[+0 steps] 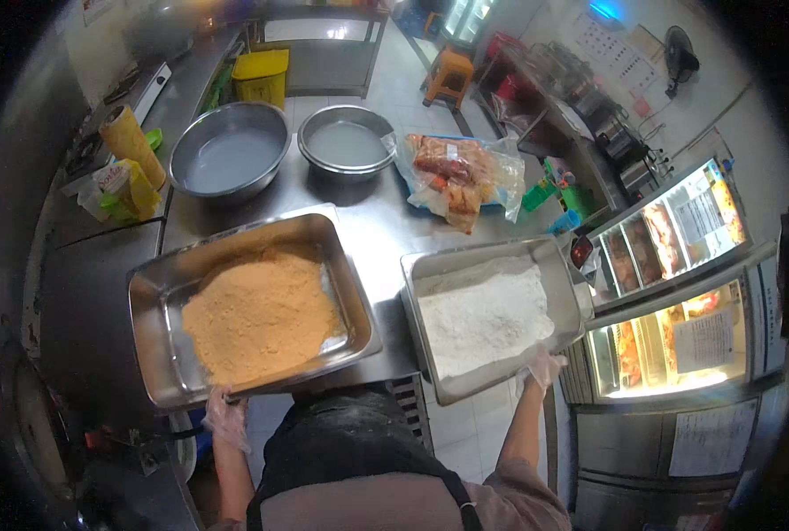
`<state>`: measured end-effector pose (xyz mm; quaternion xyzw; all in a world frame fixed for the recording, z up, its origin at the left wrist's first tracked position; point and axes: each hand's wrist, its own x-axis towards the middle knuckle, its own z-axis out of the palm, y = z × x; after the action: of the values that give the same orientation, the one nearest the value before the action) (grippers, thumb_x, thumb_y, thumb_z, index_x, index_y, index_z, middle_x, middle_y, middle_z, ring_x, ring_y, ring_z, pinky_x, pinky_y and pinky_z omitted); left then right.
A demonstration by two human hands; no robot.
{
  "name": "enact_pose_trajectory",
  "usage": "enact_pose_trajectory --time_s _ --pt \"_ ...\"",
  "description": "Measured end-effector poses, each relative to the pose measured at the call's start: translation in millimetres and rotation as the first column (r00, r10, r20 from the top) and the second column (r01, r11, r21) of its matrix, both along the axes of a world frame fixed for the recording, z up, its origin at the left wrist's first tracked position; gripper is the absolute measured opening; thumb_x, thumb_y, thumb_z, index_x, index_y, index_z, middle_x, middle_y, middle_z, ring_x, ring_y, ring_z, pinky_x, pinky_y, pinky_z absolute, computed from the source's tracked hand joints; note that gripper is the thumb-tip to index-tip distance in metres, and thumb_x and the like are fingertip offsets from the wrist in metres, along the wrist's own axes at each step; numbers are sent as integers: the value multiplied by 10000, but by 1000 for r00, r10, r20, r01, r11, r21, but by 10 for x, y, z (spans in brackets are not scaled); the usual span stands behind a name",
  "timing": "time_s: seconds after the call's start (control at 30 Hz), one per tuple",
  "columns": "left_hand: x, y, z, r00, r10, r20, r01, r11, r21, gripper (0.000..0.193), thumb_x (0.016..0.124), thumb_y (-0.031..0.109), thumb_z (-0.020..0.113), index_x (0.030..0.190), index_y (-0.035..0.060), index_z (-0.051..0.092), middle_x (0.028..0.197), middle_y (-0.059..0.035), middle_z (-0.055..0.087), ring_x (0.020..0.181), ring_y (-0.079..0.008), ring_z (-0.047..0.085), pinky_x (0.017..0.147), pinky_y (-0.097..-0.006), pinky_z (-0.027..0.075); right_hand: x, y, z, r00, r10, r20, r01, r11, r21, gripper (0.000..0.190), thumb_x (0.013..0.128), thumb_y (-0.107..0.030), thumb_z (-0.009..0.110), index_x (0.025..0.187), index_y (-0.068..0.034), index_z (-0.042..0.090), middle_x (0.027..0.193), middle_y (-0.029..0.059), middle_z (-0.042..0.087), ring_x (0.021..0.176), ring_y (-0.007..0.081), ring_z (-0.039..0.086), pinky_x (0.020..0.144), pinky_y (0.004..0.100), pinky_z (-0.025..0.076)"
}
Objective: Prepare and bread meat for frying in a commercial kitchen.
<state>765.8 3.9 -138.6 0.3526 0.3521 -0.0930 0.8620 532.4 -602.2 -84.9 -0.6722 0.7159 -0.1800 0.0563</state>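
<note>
Two deep steel pans stand side by side at the table's near edge. The left pan (143,352) holds a heap of orange breading crumbs (258,312); the right pan (570,292) holds white flour (484,312). My left hand (225,411), in a clear plastic glove, is at the near rim of the crumb pan, its fingertips partly hidden by the rim. At the near right rim of the flour pan is my right hand (544,368), also gloved, with its fingers at the pan's edge. Whether either hand grips its rim is not plain.
Behind the pans stand two steel bowls (228,149) (347,141) of cloudy liquid and bagged raw meat (457,166) on a blue tray. A plastic wrap roll (132,146) lies left. A lit display fridge (667,338) stands right, a yellow bin (260,73) beyond the table.
</note>
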Motion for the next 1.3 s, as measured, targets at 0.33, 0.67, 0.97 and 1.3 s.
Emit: enact_pose_trajectory --time_s 0.33,0.67,0.97,1.3 --pt "65 -268 35 994 -92 -62 100 986 135 47 731 23 499 776 16 514 774 -78 547 637 -194 572 601 -307 525 2019 -2722 -599 578 657 485 -709 698 -99 384 890 -280 536 1165 -19 478 860 71 569 758 191 563 652 331 465" --pt "-158 45 303 986 -165 -13 162 949 271 205 771 123 569 921 -15 546 836 -111 587 691 -227 574 624 -327 519 4547 -1659 376 202 137 970 -775 628 73 242 885 -268 529 985 -49 545 803 58 555 695 161 544 575 278 442" --pt "72 -59 1371 632 -527 -569 750 601 276 540 811 453 621 1025 -34 531 856 -152 631 682 -244 645 574 -344 545 5354 -1095 1311 -151 301 942 -776 554 -302 212 869 -277 547 876 -67 574 762 48 541 664 140 526 560 254 429" --pt "1389 -1165 2128 368 -893 260 536 432 725 445 843 311 624 1155 11 520 989 -99 607 853 -161 599 678 -261 494 4751 -47 2491 -427 584 690 -794 122 -595 157 874 -170 563 754 -69 561 682 -12 500 606 74 465 521 226 374"
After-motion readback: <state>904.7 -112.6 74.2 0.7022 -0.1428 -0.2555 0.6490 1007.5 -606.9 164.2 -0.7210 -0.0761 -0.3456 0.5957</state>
